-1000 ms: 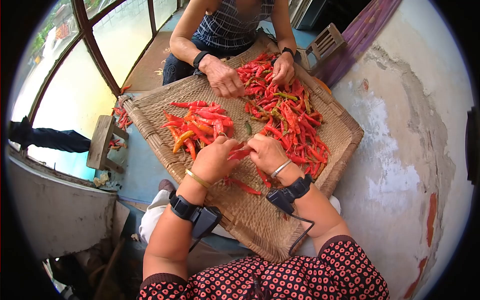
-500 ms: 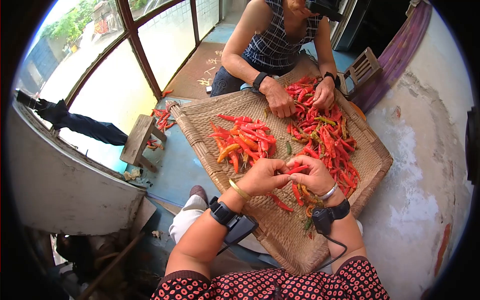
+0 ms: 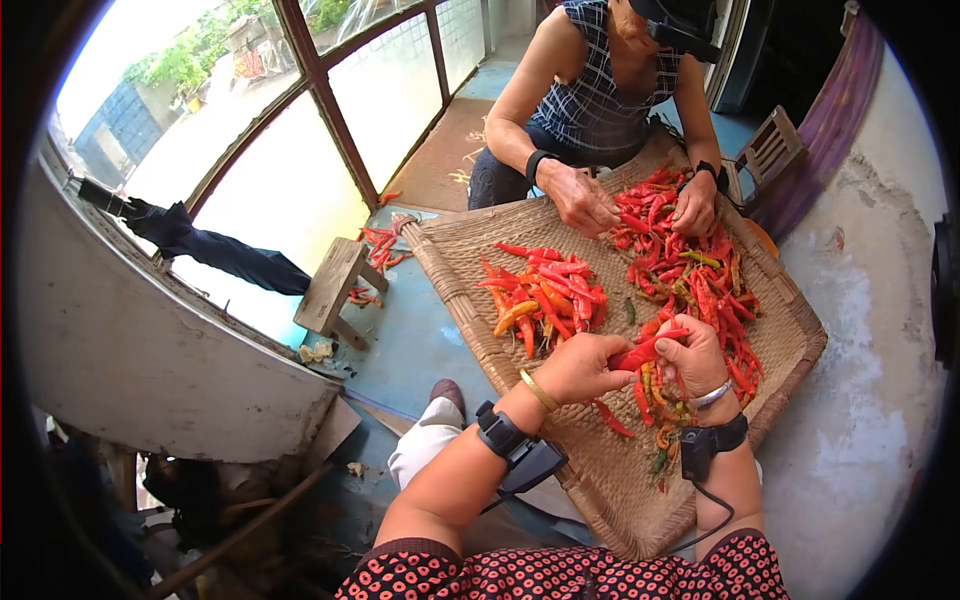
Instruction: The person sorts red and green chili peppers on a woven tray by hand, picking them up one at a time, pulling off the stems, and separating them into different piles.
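A red chili pepper (image 3: 648,350) is stretched between my two hands, over the near part of the woven tray (image 3: 580,455). My left hand (image 3: 585,368), with a gold bangle at the wrist, pinches its left end. The fingers of my right hand (image 3: 695,358), above a silver bracelet, close on its other end. Beyond my left hand lies a pile of red and orange peppers (image 3: 555,295). A larger heap of red, green and shrivelled peppers (image 3: 700,275) spreads along the tray's right side. One loose red pepper (image 3: 612,420) rests just below my left hand.
Across the tray a co-worker (image 3: 600,100) has both hands at the large heap. A wooden stool (image 3: 335,285) stands left of the tray, with a few peppers (image 3: 382,250) on the floor beside it. A wooden chair (image 3: 775,145) is at the back right, near the wall.
The view has shifted, so the scene sits further right. My hands are a little further apart, with more of the pepper showing. The co-worker's left-side hand in view has risen slightly from the heap.
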Available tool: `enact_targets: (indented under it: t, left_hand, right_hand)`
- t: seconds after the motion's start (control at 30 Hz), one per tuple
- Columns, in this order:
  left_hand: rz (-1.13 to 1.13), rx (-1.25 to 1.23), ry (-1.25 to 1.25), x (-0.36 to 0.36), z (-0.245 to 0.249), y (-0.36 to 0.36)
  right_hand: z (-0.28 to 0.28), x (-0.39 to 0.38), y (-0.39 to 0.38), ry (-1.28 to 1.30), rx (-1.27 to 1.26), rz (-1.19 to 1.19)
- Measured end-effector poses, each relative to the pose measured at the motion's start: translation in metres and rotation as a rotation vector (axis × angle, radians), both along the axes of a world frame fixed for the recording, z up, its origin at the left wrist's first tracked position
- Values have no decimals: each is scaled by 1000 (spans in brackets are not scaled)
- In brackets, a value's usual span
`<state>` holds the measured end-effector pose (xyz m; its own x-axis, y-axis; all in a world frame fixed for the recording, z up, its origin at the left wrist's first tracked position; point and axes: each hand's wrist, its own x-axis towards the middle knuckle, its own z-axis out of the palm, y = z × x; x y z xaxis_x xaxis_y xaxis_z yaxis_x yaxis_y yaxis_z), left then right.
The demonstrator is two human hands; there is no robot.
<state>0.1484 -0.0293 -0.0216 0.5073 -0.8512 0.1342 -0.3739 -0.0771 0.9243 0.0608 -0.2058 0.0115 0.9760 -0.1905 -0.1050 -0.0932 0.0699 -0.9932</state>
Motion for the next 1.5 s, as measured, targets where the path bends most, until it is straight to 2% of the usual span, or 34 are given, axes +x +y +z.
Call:
enact_targets:
  t: [0.03,0.13,0.27,0.33,0.43,0.5,0.57,0.63,0.7,0.73,0.77,0.83,0.93,0.97,1.03,1.07,1.1,1.17,1.23,1.3,1.37,1.43,1.47,1.5]
  left_hand:
    - [3,8,-3,0,-1,0]
    - [37,0,-279,1,-3,-1]
    - [55,85,-335,1,-2,-1]
    - [0,22,108,-1,5,0]
    - [-2,-35,214,-3,6,-1]
    - [27,-30,260,-2,5,0]
    - [188,-279,206,-3,-10,-5]
    - [281,-378,436,-3,-6,-6]
    - [381,-326,509,0,-1,-3]
    - [390,-359,429,3,-5,-5]
    - [392,-345,479,4,-7,-5]
    - [410,-261,448,4,-6,-4]
    - [401,-239,492,4,-4,-4]
    - [399,-238,495,4,-6,-4]
    - [390,-286,464,5,-9,-5]
    - [395,-281,468,5,-9,-5]
    - [392,-278,469,4,-6,-5]
    - [412,-259,528,-3,-1,-2]
    - [410,-237,519,-2,-3,-2]
    - [407,-216,510,-2,-5,-2]
    - [394,-179,525,-1,-6,-3]
    - [388,-175,527,-1,-10,-3]
    - [385,-172,529,-1,-11,-3]
    - [382,-175,525,-1,-11,-3]
  right_hand:
    - [-4,1,0,-3,8,3]
    - [-9,4,3,77,-93,28]
    - [-11,4,0,37,11,80]
    - [-11,4,-3,28,16,120]
    - [-10,2,-3,32,11,245]
    - [-5,2,1,24,-17,244]
    - [-5,1,-2,21,-21,205]
    - [3,0,-10,83,-215,166]
    - [7,-3,-23,31,-222,55]
    - [15,-5,-26,-12,-174,-50]
    - [20,-7,-29,-57,-124,-152]
    - [20,-11,-46,-161,-174,-291]
    - [16,-15,-63,-184,-412,-517]
    - [15,-14,-64,-181,-412,-518]
    - [12,-13,-68,-199,-617,-645]
    - [5,-11,-75,-160,-857,-695]
    - [3,-12,-75,-157,-856,-698]
    - [13,-15,-61,-66,-1525,-815]
    - [7,-14,-63,-80,-1541,-793]
    - [-1,-9,-53,-209,-1352,-500]
    - [-10,-1,-28,-222,-1142,-146]
    - [-30,5,-3,-263,-1234,74]
    - [-37,8,6,-265,-1235,68]
    - [-44,10,13,-218,-1353,81]
